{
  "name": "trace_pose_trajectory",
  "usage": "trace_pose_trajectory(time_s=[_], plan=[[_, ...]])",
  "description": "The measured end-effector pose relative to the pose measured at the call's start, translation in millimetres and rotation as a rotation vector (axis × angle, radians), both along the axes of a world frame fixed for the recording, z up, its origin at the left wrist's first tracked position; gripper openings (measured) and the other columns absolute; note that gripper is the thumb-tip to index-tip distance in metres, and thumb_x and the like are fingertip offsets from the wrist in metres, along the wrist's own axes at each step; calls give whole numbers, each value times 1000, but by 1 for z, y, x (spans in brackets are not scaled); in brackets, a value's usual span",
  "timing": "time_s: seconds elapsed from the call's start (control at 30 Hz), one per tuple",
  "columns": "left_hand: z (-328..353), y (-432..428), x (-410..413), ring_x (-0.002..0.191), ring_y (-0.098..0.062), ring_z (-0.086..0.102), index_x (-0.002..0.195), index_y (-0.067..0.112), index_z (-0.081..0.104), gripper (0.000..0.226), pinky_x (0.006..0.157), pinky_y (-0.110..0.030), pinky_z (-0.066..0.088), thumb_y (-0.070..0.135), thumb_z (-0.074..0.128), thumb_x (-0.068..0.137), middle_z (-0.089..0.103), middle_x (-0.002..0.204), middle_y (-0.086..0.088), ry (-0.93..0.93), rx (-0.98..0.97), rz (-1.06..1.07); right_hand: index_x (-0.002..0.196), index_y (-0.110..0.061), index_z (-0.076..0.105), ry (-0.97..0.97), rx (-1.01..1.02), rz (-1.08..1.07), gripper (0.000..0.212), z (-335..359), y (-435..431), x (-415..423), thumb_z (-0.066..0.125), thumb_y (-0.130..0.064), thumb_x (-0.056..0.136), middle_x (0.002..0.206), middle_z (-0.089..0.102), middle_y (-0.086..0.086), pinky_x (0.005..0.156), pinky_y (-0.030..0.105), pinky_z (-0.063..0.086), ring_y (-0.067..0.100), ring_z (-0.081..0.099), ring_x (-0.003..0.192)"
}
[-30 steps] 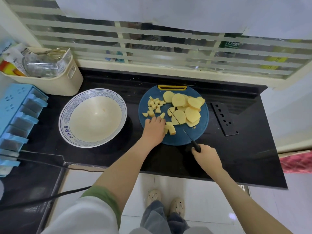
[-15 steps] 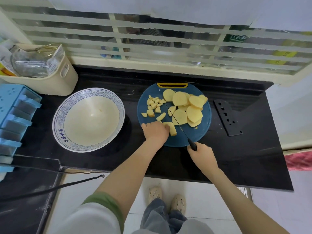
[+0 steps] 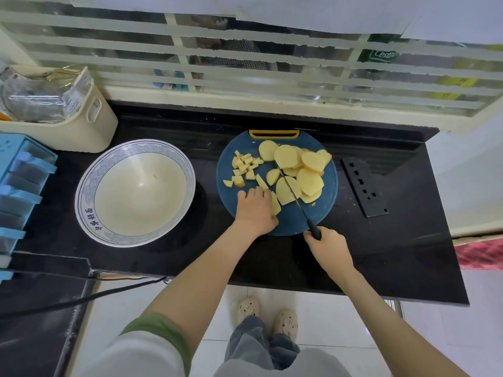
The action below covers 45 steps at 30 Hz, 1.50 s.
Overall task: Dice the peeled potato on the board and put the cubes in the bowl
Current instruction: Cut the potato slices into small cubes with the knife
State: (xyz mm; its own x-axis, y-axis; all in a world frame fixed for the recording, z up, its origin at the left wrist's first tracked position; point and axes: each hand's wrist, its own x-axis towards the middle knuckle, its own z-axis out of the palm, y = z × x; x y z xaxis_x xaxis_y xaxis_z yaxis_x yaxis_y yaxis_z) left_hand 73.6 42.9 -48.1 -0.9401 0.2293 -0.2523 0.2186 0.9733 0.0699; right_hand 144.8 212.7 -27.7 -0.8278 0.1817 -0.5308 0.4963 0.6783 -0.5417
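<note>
Bench: we record a black stone bench (image 3: 394, 254) below a window (image 3: 245, 63) with frosted stripes; pale floor tiles show beneath its near edge.
Board: a round blue board (image 3: 291, 221) lies mid-bench, its yellow handle (image 3: 274, 134) at the far edge.
Potato slices: a pile of overlapping potato slices (image 3: 310, 180) covers the right half of the board.
Cubes: we see the cubes (image 3: 245, 165) in a loose cluster on the far left part of the board.
Bowl: a wide white bowl (image 3: 89, 191) with a blue patterned rim stands left of the board, close beside it.
Left hand: the left hand (image 3: 254, 210) lies knuckles-up at the board's near left, its fingers curled down onto a potato piece (image 3: 275, 204).
Right hand: the right hand (image 3: 328, 246) grips the knife's black handle at the board's near edge.
Knife: the knife (image 3: 296, 197) lies blade-down across a large slice, tip pointing away from us.
Other items: a black perforated plate (image 3: 363, 186) lies right of the board; a cream basket (image 3: 89, 129) and a blue rack (image 3: 16, 186) stand at far left.
</note>
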Motion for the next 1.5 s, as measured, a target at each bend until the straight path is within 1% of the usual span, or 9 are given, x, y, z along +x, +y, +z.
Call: trace_pose_trajectory(time_s=[0.13, 0.2, 0.33, 0.43, 0.53, 0.63, 0.8, 1.03, 1.5], plan=[[4, -17, -1, 114, -24, 41, 122, 13, 47, 65, 92, -41, 27, 62, 53, 80, 48, 122, -3, 5, -36, -225, 84, -6, 61, -5, -16, -2, 29, 0, -3, -2, 53, -30, 98, 63, 53, 4, 51, 28, 41, 15, 49, 53], [6, -17, -6, 112, -24, 43, 115, 13, 53, 74, 93, -43, 28, 76, 44, 78, 50, 116, -2, -60, 66, -26, 82, -8, 60, -6, -24, -8, 28, 0, -4, -3, 54, -31, 98, 64, 54, 4, 51, 27, 42, 15, 50, 54], [7, -13, -26, 105, -28, 52, 105, 9, 59, 69, 88, -43, 31, 71, 36, 86, 61, 109, -7, -77, 228, 427, 76, -14, 55, 0, -28, -1, 29, 2, -8, -5, 53, -32, 98, 63, 52, 2, 50, 25, 40, 14, 49, 53], [2, -4, -40, 105, -28, 55, 108, 7, 59, 69, 93, -44, 32, 69, 36, 88, 63, 108, -9, -88, 203, 514, 77, -12, 57, 5, -16, -8, 28, 1, -5, -6, 54, -31, 98, 64, 54, 3, 53, 28, 43, 15, 51, 55], [-1, 4, -48, 109, -29, 54, 108, 8, 57, 46, 105, -50, 28, 50, 45, 93, 63, 112, -9, -97, 206, 528, 78, -5, 58, 22, -14, -22, 31, -1, -2, -6, 54, -29, 97, 62, 51, 4, 55, 30, 41, 15, 48, 55], [2, 4, -48, 109, -26, 52, 114, 10, 53, 31, 98, -43, 28, 30, 51, 92, 59, 116, -7, -95, 145, 425, 70, -10, 51, 21, -30, -39, 32, 0, 1, -5, 54, -28, 97, 61, 48, 2, 50, 25, 35, 13, 44, 53], [8, -14, -29, 109, -23, 48, 112, 14, 53, 29, 89, -40, 29, 33, 43, 92, 56, 115, -4, 2, -29, -79, 69, -13, 49, -25, -93, -64, 32, -1, 0, -3, 55, -28, 97, 62, 47, 3, 53, 27, 36, 13, 43, 54], [0, -13, 1, 116, -25, 39, 126, 17, 42, 79, 97, -43, 24, 73, 53, 73, 42, 123, -4, -30, 12, -76, 73, -13, 52, -67, -177, -136, 28, -2, -13, 2, 56, -29, 96, 64, 49, 3, 56, 33, 42, 16, 47, 53], [-5, -17, 11, 110, -23, 46, 120, 11, 48, 60, 96, -40, 27, 57, 54, 82, 51, 117, -5, 133, -52, -129, 77, -14, 56, -100, -127, -62, 26, -7, -26, 14, 54, -30, 97, 67, 53, 5, 64, 40, 51, 18, 51, 60]])
